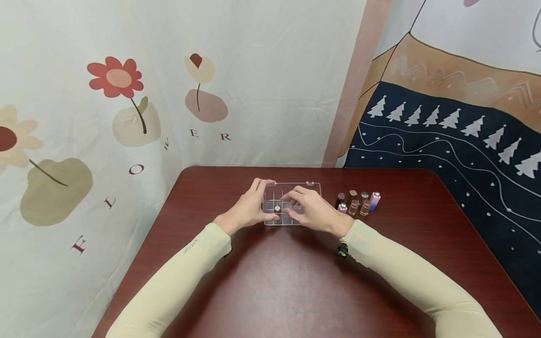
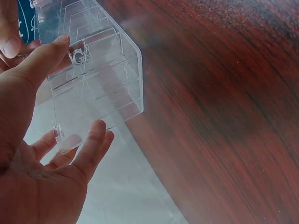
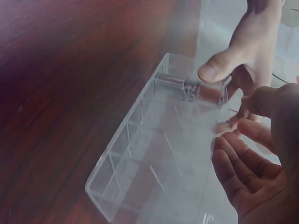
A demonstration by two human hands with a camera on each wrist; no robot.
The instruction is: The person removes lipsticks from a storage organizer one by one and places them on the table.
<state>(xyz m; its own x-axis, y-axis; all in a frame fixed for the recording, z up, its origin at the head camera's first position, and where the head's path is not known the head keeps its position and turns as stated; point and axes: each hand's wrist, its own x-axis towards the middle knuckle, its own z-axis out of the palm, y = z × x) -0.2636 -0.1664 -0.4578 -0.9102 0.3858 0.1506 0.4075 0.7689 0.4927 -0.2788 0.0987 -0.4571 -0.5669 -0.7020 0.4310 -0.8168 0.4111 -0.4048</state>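
Observation:
A clear plastic compartment box (image 1: 285,221) lies on the table, its transparent lid (image 1: 291,183) raised along the far side. My left hand (image 1: 249,204) holds the box's left end, thumb at the near corner and fingers spread toward the lid. One small tube (image 3: 187,87) with a dark collar stands in a compartment at that end, close to the left thumb. Over the middle compartments is my right hand (image 1: 314,209), thumb and fingers apart with nothing visible between them. In the right wrist view its fingers (image 3: 236,172) are loosely bent beside the box.
Just right of the box stand several small cosmetic tubes and bottles, among them a pink-and-purple tube (image 1: 374,201) and a clear bottle (image 1: 353,207). The dark red wooden table (image 1: 287,281) ends at a printed cloth backdrop (image 1: 270,117) behind and to the left.

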